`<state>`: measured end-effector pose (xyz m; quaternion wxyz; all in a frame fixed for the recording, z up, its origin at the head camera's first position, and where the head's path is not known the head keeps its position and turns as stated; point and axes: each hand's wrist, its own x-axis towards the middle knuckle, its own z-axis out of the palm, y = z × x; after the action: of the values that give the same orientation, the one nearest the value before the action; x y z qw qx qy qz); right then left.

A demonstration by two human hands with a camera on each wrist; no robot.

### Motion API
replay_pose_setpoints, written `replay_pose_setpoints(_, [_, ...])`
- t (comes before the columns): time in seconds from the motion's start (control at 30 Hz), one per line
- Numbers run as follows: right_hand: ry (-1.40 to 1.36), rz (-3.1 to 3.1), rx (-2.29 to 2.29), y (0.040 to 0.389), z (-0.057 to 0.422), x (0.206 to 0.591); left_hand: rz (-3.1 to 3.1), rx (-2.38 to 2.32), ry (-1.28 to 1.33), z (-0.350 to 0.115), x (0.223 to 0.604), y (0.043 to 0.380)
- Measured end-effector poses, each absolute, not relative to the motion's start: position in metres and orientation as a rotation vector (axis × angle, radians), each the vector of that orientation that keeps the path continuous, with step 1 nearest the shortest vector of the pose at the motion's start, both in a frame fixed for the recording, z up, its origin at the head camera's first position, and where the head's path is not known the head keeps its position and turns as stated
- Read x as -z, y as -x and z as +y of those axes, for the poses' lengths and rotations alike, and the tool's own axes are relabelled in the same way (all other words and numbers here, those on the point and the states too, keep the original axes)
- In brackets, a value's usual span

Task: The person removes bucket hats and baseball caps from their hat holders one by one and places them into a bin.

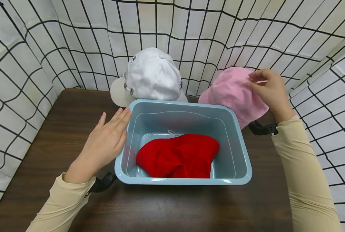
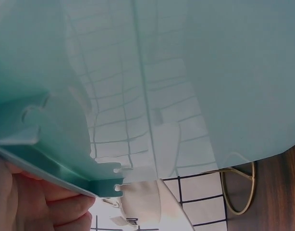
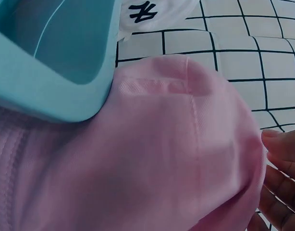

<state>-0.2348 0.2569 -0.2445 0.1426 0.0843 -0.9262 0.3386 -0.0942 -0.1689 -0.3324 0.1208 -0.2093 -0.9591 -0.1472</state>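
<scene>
A light blue bin (image 1: 182, 181) stands on the table with a crumpled red cloth item (image 1: 178, 156) inside it. My left hand (image 1: 107, 138), fingers straight, lies along the outside of the bin's left rim. In the left wrist view, its fingers (image 2: 66, 209) are right at the rim's lip. Against the bin's right back corner leans a pink hat (image 1: 233, 87), tilted, with stitched seams. At its upper right edge, my right hand (image 1: 269, 91) pinches the cloth between thumb and fingertips. Behind the bin sits a white cap (image 1: 155, 75) with a beige brim.
A white wall covering with black grid lines (image 1: 149, 22) rises behind and on both sides of the dark wooden table (image 1: 71, 129). The white cap sits close to the back wall. A thin white cord (image 1: 172, 132) shows behind the red item inside the bin.
</scene>
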Motion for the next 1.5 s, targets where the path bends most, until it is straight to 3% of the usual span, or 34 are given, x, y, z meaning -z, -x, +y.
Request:
replay_pose_setpoints(0.77, [-0.198, -2.525, -0.973, 0.245, 0.258, 0.258, -2.800, 0.450, 0.608, -0.170, 0.333, 0.094])
replay_pose_setpoints(1.5, [-0.137, -2.418, -0.996, 0.237, 0.256, 0.246, -2.809, 0.469, 0.605, -0.170, 0.334, 0.094])
